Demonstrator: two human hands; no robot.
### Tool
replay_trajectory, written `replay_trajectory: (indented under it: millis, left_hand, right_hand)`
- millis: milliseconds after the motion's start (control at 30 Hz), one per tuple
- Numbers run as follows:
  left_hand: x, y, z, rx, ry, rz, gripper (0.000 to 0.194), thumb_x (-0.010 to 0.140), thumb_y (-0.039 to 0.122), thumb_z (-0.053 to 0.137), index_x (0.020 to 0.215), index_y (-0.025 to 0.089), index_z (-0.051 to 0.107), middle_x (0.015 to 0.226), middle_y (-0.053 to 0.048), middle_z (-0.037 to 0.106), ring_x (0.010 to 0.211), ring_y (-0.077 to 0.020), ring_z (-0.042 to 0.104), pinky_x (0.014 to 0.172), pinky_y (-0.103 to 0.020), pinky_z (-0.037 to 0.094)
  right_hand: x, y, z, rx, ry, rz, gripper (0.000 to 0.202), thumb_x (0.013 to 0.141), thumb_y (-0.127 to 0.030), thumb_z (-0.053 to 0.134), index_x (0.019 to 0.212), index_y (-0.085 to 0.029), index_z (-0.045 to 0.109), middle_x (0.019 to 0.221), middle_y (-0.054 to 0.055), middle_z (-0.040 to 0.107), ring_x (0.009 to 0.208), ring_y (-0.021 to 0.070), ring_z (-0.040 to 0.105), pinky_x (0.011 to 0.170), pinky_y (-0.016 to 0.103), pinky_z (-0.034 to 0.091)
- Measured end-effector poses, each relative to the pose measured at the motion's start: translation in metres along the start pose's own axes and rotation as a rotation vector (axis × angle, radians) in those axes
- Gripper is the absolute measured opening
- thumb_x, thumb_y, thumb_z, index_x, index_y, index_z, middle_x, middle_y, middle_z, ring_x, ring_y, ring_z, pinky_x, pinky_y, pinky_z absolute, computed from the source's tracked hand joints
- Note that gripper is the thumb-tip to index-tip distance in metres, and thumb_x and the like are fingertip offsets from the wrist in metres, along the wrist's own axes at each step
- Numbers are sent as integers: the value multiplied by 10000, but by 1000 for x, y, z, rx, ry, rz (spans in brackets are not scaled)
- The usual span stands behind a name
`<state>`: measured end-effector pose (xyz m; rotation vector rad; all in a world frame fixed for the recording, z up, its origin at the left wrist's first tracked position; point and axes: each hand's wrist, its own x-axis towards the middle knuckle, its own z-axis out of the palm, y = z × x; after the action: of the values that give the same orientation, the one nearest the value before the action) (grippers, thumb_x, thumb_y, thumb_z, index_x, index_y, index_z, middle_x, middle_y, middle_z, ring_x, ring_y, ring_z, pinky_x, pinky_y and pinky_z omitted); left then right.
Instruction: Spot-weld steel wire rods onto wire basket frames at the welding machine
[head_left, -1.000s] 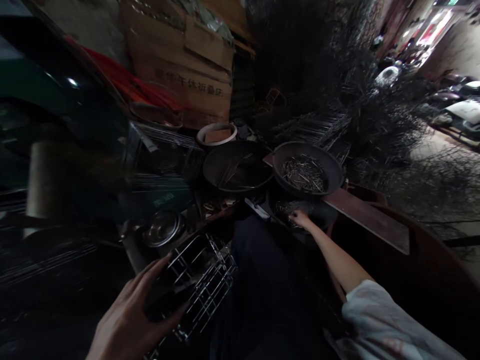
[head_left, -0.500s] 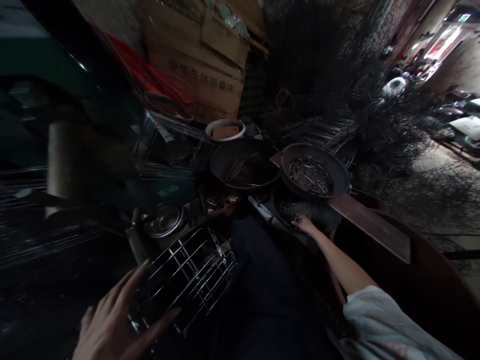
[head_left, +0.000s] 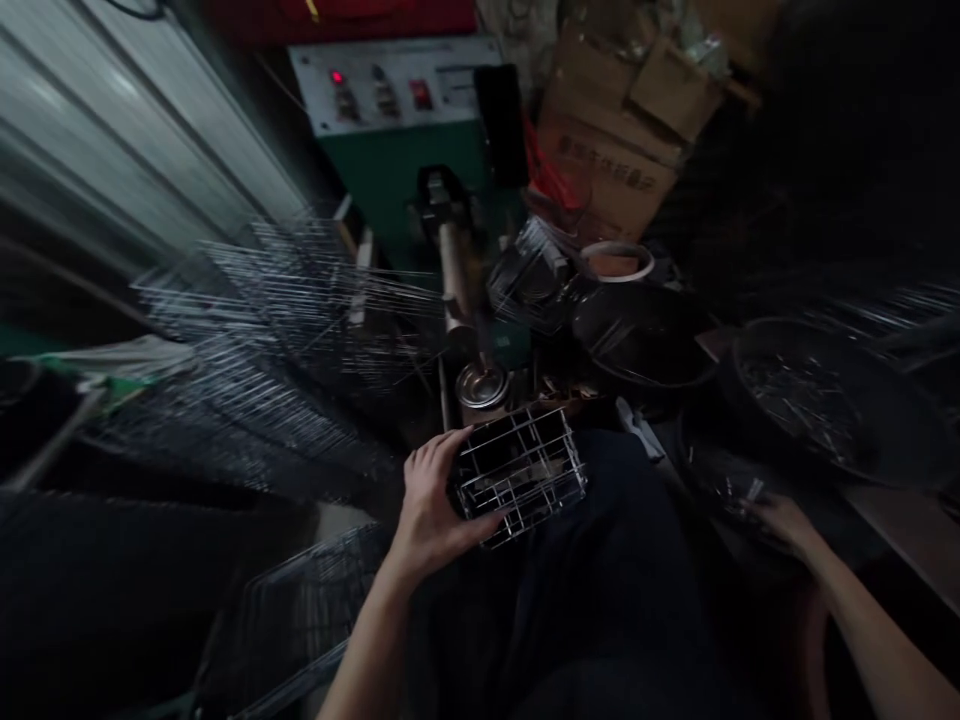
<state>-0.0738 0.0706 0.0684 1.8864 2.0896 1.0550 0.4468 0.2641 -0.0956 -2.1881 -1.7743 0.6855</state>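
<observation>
My left hand (head_left: 435,500) is closed on a small wire basket (head_left: 525,475) of shiny crossed rods, its thumb on the near side and fingers on the far left edge. The basket is tilted above my dark-clothed leg. My right hand (head_left: 784,522) reaches into a dark pan (head_left: 697,460) on the right that holds some small metal pieces. Its fingers are drawn together among them; blur hides exactly what they grip. Just behind it stands a bigger round pan (head_left: 900,440) with many short metal wires (head_left: 802,400) inside.
Stacked wire racks (head_left: 277,340) fill the left. Ahead is a green machine (head_left: 397,160) with a switch panel (head_left: 390,90) and a lit red lamp. Small metal dishes (head_left: 482,385), a dark round pan (head_left: 652,340) and a cardboard box (head_left: 615,170) stand beyond the basket.
The view has swung left, bringing the machine and wire racks into sight. My left hand and the wire basket now sit closer to the middle. My right hand is still at the pan.
</observation>
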Motion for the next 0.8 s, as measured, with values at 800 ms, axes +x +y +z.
replay_trajectory:
  millis: [800]
  left_hand:
    - [26,-39,25,3,-3,-51,862,571,375,862,1298,277,408,1363,-114,517,1314,-359,448,1115,-642,264]
  right_hand:
    - [-108,-343,20,908,-1202,-315,408,698,-356,828,965,-146,602,625,-16,656,362,40,453,319,124,331]
